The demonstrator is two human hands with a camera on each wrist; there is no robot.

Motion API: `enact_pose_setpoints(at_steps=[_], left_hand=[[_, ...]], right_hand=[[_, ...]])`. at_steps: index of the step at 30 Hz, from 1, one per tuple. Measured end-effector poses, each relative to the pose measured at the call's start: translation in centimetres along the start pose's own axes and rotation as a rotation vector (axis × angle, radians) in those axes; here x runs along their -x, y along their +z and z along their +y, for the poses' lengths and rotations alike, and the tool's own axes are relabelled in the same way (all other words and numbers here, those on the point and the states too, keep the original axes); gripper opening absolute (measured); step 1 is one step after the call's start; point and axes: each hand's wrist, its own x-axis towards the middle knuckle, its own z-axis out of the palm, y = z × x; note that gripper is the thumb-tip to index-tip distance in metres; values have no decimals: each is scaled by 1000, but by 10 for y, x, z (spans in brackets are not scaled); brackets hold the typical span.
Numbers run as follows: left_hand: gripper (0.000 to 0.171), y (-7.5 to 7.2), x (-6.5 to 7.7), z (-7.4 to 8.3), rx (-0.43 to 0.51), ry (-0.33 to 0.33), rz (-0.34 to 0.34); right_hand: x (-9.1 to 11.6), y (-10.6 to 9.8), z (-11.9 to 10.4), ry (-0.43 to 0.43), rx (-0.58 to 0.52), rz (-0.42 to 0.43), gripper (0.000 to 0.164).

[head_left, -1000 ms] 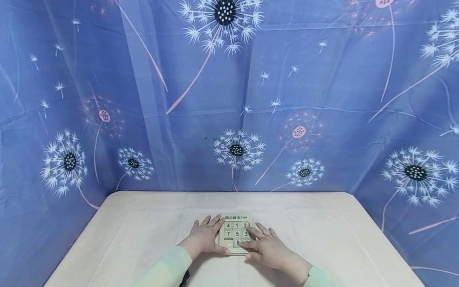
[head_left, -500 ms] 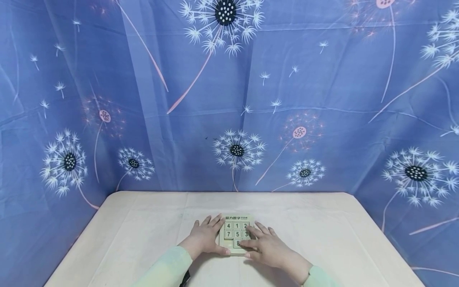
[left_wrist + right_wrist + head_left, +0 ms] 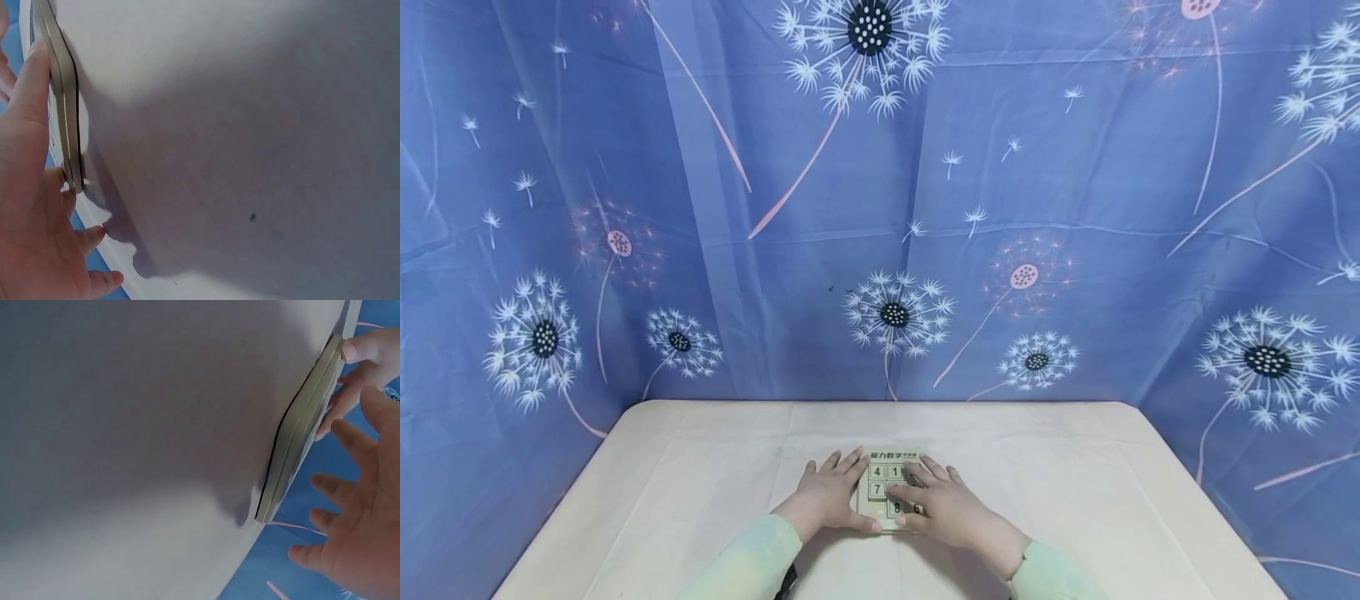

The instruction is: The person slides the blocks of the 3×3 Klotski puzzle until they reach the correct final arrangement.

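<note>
A pale green number slide puzzle (image 3: 877, 481) with Chinese lettering along its top lies on the table. Tiles 4, 1, 7, 8 and 6 show in the head view, and bare board shows left of the 8 tile (image 3: 896, 507). My left hand (image 3: 829, 493) rests against the puzzle's left side with spread fingers, its thumb at the near edge. My right hand (image 3: 951, 510) reaches over the right part with loosely spread fingers, covering several tiles. The right wrist view shows these fingers (image 3: 334, 487) above the puzzle's face, beside its thick edge (image 3: 290, 447).
The table (image 3: 700, 467) has a cream cover and rounded far corners. Blue curtains (image 3: 805, 333) printed with dandelions stand behind it and on both sides. A small dark speck (image 3: 253, 217) marks the cover near the left hand.
My right hand has moved left over the puzzle, now covering the 2, 5 and 3 tiles and uncovering the 6. My left hand and the puzzle have stayed in place.
</note>
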Motion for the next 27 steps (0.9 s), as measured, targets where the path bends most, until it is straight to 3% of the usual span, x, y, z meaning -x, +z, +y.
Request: enact_pose_setpoints(at_steps=[27], left_hand=[[111, 3, -2, -1, -14, -17, -10]], right_hand=[[-15, 8, -6, 20, 33, -17, 51]])
